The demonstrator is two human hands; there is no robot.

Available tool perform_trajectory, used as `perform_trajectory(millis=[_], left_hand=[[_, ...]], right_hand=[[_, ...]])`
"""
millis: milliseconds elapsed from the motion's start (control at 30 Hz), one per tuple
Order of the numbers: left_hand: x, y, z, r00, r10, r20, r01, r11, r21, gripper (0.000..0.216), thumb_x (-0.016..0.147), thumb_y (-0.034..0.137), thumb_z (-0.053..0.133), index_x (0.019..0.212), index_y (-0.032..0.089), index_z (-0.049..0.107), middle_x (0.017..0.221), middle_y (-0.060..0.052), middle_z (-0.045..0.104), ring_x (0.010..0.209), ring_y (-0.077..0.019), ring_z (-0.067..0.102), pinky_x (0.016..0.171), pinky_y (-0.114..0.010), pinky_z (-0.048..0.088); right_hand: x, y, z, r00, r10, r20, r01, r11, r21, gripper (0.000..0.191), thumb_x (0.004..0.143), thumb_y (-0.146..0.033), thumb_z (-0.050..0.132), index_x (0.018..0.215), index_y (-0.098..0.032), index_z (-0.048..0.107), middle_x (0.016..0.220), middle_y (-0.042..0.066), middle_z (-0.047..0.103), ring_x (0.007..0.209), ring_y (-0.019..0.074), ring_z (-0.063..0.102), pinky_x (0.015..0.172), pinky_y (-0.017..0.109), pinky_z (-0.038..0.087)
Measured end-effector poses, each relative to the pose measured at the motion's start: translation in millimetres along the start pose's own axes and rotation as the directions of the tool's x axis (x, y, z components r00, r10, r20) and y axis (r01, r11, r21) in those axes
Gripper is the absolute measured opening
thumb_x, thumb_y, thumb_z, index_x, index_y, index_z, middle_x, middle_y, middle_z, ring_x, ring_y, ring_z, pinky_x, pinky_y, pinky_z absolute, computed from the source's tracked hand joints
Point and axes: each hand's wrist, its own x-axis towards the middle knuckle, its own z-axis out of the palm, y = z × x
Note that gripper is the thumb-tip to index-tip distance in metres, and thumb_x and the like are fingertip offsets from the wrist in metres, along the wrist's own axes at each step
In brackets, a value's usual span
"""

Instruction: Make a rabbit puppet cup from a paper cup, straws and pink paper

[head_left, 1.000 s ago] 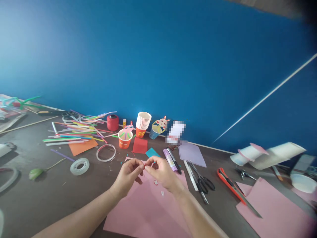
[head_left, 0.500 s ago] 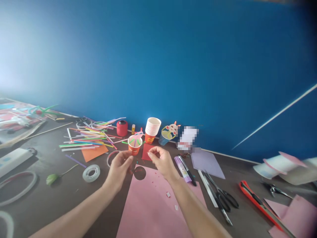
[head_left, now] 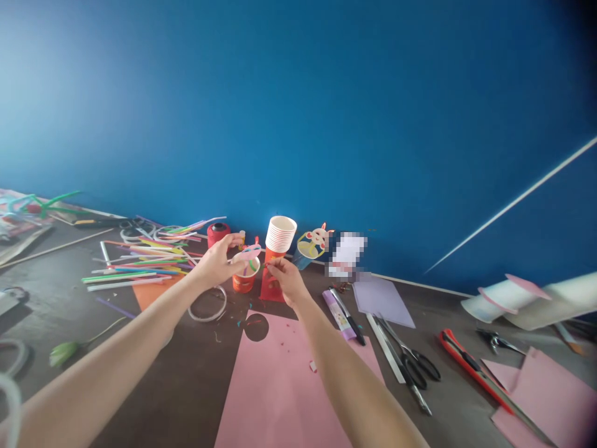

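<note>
My left hand [head_left: 218, 262] reaches to the orange paper cup [head_left: 243, 284], its thumb and fingers apart around the near side of a pink cut-out [head_left: 249, 253] on top of the cup. Whether the fingers touch the cut-out is hard to see. Bits of coloured straw show inside the cup's rim. My right hand [head_left: 285, 280] is closed in a pinch just right of the cup, above a red paper piece [head_left: 271, 291]; anything between its fingertips is too small to make out. Behind it stands a stack of white-rimmed paper cups [head_left: 280, 234].
Pink paper [head_left: 275, 379] with a round dark hole lies in front. Coloured straws [head_left: 140, 264] and a clear ring [head_left: 208, 305] are left. A blue cup [head_left: 305, 254] with a face cut-out stands behind; scissors [head_left: 413, 364] and a red cutter [head_left: 476, 367] lie right.
My left hand has moved forward to the orange cup and its fingers have spread. My right hand has moved forward and left, still pinched. The view has shifted slightly.
</note>
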Motion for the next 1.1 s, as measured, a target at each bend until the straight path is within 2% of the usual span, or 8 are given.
perform_trajectory(millis=[67, 167, 400, 733, 1100], left_hand=[[11, -5, 2, 0.996, -0.002, 0.088, 0.003, 1.000, -0.008, 0.053, 0.065, 0.025, 0.058, 0.116, 0.012, 0.048, 0.117, -0.013, 0.056, 0.106, -0.0222, 0.052, 0.091, -0.035, 0.038], [23, -13, 8, 0.988, -0.023, 0.153, 0.022, 1.000, 0.006, 0.049, 0.062, 0.031, 0.062, 0.107, 0.012, 0.056, 0.110, -0.012, 0.060, 0.099, -0.0226, 0.056, 0.088, -0.034, 0.039], [31, -24, 18, 0.974, -0.075, 0.214, 0.077, 0.997, 0.000, 0.034, 0.060, 0.032, 0.063, 0.088, 0.012, 0.064, 0.073, -0.004, 0.067, 0.068, -0.0188, 0.061, 0.063, -0.027, 0.045], [31, -21, 17, 0.962, -0.107, 0.250, 0.121, 0.992, -0.040, 0.021, 0.060, 0.022, 0.059, 0.076, 0.011, 0.067, 0.061, -0.003, 0.066, 0.064, -0.0184, 0.060, 0.055, -0.023, 0.042], [28, -19, 18, 0.957, -0.092, 0.277, 0.099, 0.995, -0.012, 0.020, 0.063, 0.025, 0.057, 0.075, 0.012, 0.066, 0.061, -0.001, 0.063, 0.062, -0.0160, 0.057, 0.055, -0.022, 0.041]], right_hand=[[1, 1, 0, 1.000, -0.005, -0.006, 0.005, 1.000, 0.016, 0.027, 0.060, -0.037, 0.067, 0.072, -0.017, 0.055, 0.060, -0.004, 0.054, 0.052, 0.0100, 0.053, 0.038, 0.018, 0.039], [3, 3, 1, 1.000, -0.014, -0.015, 0.015, 0.999, 0.035, 0.026, 0.059, -0.035, 0.069, 0.070, -0.017, 0.055, 0.058, -0.004, 0.053, 0.051, 0.0091, 0.051, 0.038, 0.018, 0.039], [8, 9, 0, 0.999, -0.022, -0.046, 0.024, 0.999, 0.046, 0.026, 0.058, -0.036, 0.069, 0.068, -0.017, 0.054, 0.057, -0.004, 0.053, 0.051, 0.0087, 0.050, 0.040, 0.018, 0.040], [11, 9, -2, 0.998, -0.064, -0.018, 0.063, 0.997, -0.037, 0.018, 0.064, -0.030, 0.064, 0.068, -0.017, 0.053, 0.057, -0.004, 0.055, 0.045, 0.0075, 0.047, 0.035, 0.017, 0.038], [12, 5, -5, 0.988, -0.155, 0.011, 0.154, 0.972, -0.178, 0.016, 0.065, -0.028, 0.062, 0.068, -0.018, 0.050, 0.053, -0.006, 0.050, 0.042, 0.0081, 0.046, 0.033, 0.018, 0.039]])
